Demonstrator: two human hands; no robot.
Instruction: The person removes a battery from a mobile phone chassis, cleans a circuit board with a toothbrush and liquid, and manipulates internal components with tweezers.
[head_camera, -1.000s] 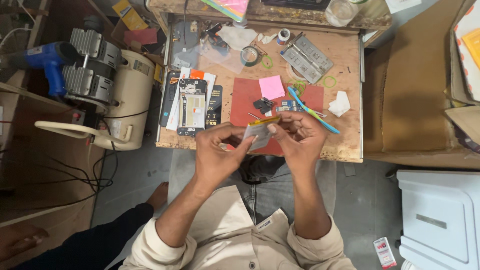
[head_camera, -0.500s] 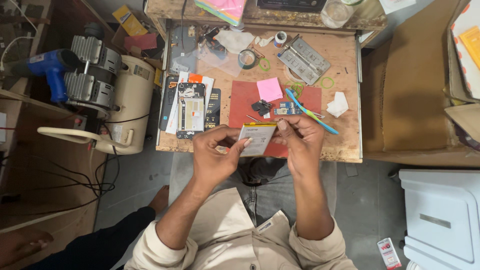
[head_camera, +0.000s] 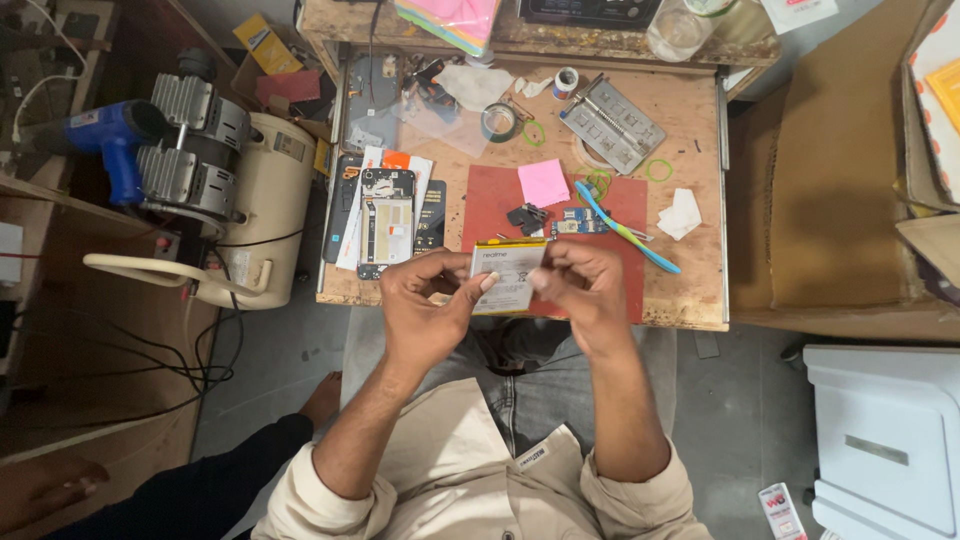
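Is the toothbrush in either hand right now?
No. The toothbrush lies on the red mat, while both hands hold the flat battery.

Both forearms are extended forward from rolled-up sleeves, bare from the elbow down, and are angled inward so that the hands meet near the front edge of the worktop. The left hand (head_camera: 425, 300) is held palm inward, its fingers curled and the thumb stretched toward the right. The right hand (head_camera: 585, 290) is turned back-up, fingers bent down and bunched at the tips. A flat pale battery (head_camera: 508, 275) is pinched between the two hands, gripped at its left side by the left thumb and at its right side by the right fingertips. The wrists are kept level, well apart.
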